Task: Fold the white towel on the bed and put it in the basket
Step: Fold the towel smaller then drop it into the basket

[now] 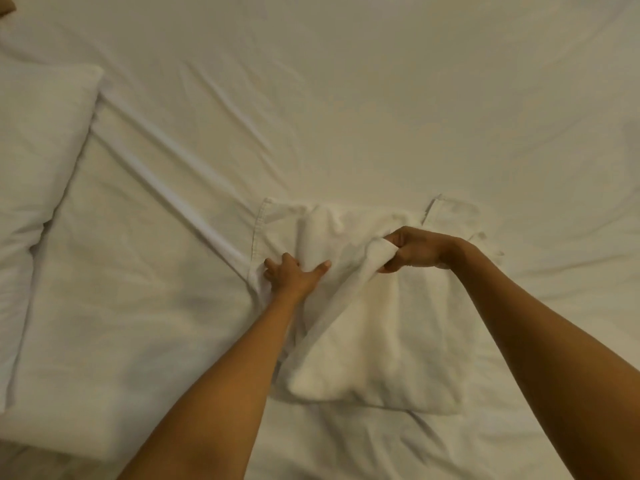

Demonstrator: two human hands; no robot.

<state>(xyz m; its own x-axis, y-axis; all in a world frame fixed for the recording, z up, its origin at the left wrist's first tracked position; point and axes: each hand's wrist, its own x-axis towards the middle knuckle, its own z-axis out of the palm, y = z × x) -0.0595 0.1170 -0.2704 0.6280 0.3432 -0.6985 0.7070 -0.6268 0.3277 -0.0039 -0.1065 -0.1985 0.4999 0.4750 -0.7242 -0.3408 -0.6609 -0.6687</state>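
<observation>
White towel (377, 348) lies partly folded on the bed (346, 98) | left hand (294, 275) presses its left edge, fingers spread wide | right hand (419, 249) pinches a raised fold, fingers closed on cloth | pillow (38, 140) far left of towel

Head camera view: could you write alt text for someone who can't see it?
Two bare hands fold a white towel on a bed: the right hand pinches a lifted fold, the left hand presses it flat. A pillow lies left.
</observation>
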